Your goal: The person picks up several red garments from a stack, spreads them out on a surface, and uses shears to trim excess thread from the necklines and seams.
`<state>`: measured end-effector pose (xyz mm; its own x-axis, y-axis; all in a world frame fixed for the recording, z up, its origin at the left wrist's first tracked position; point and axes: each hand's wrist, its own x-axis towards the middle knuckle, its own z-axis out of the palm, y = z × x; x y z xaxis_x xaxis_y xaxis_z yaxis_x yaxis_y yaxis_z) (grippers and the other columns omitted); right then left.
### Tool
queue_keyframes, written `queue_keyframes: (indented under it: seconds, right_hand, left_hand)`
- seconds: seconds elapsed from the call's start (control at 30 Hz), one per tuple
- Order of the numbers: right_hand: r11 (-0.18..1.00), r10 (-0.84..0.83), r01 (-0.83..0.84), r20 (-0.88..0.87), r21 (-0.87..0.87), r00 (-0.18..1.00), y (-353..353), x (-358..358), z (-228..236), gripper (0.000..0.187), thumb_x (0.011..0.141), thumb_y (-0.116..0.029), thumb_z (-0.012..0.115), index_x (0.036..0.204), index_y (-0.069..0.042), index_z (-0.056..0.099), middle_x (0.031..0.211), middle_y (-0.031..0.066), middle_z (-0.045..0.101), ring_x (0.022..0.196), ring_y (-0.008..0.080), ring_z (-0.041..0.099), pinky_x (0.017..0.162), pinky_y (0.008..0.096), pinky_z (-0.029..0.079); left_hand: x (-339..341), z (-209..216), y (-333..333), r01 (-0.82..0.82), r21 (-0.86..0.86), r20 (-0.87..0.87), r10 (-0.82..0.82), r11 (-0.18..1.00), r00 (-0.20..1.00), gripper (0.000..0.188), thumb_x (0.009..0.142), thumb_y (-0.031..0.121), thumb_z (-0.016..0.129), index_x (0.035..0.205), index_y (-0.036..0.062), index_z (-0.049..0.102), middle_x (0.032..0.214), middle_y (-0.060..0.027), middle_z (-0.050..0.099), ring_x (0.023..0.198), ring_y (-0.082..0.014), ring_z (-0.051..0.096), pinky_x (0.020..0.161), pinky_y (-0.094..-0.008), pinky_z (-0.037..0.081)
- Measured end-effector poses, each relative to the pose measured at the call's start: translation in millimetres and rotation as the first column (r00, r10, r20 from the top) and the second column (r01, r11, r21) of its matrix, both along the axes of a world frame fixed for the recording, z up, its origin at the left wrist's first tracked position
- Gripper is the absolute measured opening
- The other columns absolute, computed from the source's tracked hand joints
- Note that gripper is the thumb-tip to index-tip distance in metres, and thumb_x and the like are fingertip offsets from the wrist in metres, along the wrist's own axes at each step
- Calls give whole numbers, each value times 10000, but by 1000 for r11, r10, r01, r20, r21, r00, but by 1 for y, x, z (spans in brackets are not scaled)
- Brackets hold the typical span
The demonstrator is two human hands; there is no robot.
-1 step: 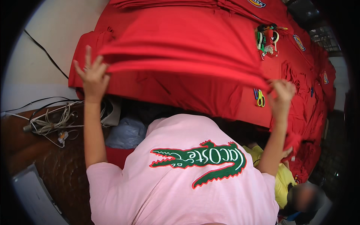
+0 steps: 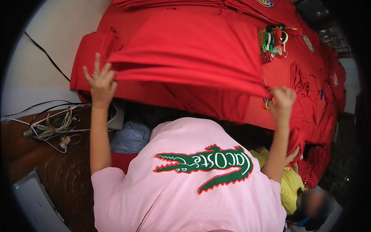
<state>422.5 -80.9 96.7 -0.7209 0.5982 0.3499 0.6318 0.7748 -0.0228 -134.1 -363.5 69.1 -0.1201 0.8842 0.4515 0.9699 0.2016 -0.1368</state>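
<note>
A red T-shirt (image 2: 185,54) is stretched between my hands above the table, its near edge lifted and its two layers gaping apart. My left hand (image 2: 102,83) pinches the left corner between thumb and finger, the other fingers spread upward. At the right corner, my right hand (image 2: 283,98) is closed on the same edge, slightly smeared by motion. Beside that hand, a pair of yellow-handled scissors (image 2: 267,103) lies on the table, mostly covered by the cloth and hand.
Red cloth (image 2: 270,116) covers the table, with more red garments (image 2: 305,92) heaped on the right. A box of tapes and small tools (image 2: 273,42) stands at the far right. Coiled cables (image 2: 58,123) lie at left. A person in a yellow top (image 2: 291,185) is close at right.
My right hand has moved left and slightly down, my left hand a little right and down, slackening the shirt. The scissors are now more covered. The other person's hand has risen slightly.
</note>
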Motion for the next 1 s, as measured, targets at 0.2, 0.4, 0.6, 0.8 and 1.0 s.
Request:
queue_keyframes:
  seconds: [0.2,0.4,0.6,0.8,1.0]
  right_hand:
    - [871,-103,162,150,-464,983,-80,13,-124,286,712,-179,855,964,-113,738,1004,33,725,1132,259,619,1136,485,326]
    - [403,-600,-53,-307,-914,738,-22,30,-173,318,798,-49,789,1106,-47,710,1002,73,700,1046,235,655,1025,412,472]
    - [692,-501,67,-412,-719,761,24,-4,-190,341,875,87,645,1203,-5,664,1125,95,684,998,216,664,928,353,536]
    - [755,-407,17,-448,-655,796,11,-75,-174,305,864,-28,717,1169,-45,725,1124,109,747,1061,246,694,981,378,514]
    - [953,-39,4,-107,-303,993,-13,-133,-159,189,862,-167,778,1024,-76,743,1015,93,739,938,314,681,916,439,492]
  left_hand:
    - [9,-104,-53,31,-171,297,22,985,954,142,787,92,775,899,120,691,1129,-34,720,1490,-299,463,1271,-638,85]
    - [-14,-145,-33,-65,-75,534,95,995,840,95,927,160,722,924,67,708,995,-58,744,1212,-286,665,1242,-597,190]
    - [-5,-158,34,-140,21,690,87,990,718,112,926,144,706,1011,72,707,1074,-87,747,1074,-293,689,1193,-566,294]
    - [26,-146,68,-4,138,786,-107,990,609,139,891,93,700,1027,84,730,1053,-85,748,1051,-290,682,1052,-473,446]
    - [71,-152,89,273,-59,639,-174,960,750,189,863,219,782,990,89,734,990,-73,741,1019,-265,686,1077,-480,425]
